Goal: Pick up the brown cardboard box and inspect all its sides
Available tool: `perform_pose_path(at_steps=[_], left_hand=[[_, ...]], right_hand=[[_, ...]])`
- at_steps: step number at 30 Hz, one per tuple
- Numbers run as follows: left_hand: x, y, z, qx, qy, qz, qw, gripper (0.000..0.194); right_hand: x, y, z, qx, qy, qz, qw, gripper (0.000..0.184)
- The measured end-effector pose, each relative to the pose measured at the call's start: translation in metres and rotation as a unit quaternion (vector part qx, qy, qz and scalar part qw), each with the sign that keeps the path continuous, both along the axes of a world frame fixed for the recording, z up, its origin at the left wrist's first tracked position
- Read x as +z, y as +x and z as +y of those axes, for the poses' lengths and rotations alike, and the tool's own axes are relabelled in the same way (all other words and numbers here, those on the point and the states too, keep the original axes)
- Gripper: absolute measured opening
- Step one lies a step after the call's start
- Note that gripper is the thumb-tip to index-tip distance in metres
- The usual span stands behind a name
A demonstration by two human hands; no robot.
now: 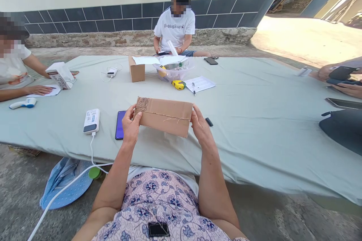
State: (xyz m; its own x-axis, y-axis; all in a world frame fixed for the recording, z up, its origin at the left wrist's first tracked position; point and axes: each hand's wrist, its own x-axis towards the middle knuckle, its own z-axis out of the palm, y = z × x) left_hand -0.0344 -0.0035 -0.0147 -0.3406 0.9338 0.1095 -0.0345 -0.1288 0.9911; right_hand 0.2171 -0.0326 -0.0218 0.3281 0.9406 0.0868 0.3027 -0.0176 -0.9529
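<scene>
Between my two hands I hold a brown cardboard box (pixel 165 115), tilted, just above the table's near edge. Dark scribbled lines mark its upper left corner, and a torn seam runs across its face. My left hand (pixel 131 122) grips the left end, thumb on the front face. At the right end my right hand (pixel 200 122) is closed on the box, its fingers partly behind the edge. A phone with a purple screen (pixel 120 125) lies beside my left hand. Just right of my right hand is a small black object (pixel 209 121).
A cabled white power bank (pixel 91 121) lies to the left. Farther back stand a small carton (pixel 137 69) and a clear plastic basin (pixel 172 73), near a yellow tape measure (pixel 178 84) and a paper with a pen (pixel 200 84). People sit left, opposite and right.
</scene>
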Motion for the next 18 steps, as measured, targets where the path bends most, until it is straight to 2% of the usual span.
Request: perform_pose_path(at_steps=[3,11,15,18], left_hand=[[-0.003,0.0,0.002,-0.009,-0.008,0.013,1.0,0.046],[0.0,0.001,-0.002,-0.034,0.014,0.069,0.997,0.04],[0.001,-0.001,-0.001,-0.028,-0.008,0.067,0.997,0.043],[-0.001,-0.003,0.002,-0.023,-0.012,0.065,0.998,0.045]], right_hand=[[-0.005,0.001,0.001,0.012,0.043,0.015,0.999,0.08],[0.0,-0.002,-0.001,0.009,0.0,0.113,0.994,0.079],[0.007,-0.005,-0.004,0.017,0.006,0.109,0.994,0.075],[0.008,-0.004,-0.005,0.044,0.026,0.103,0.993,0.083]])
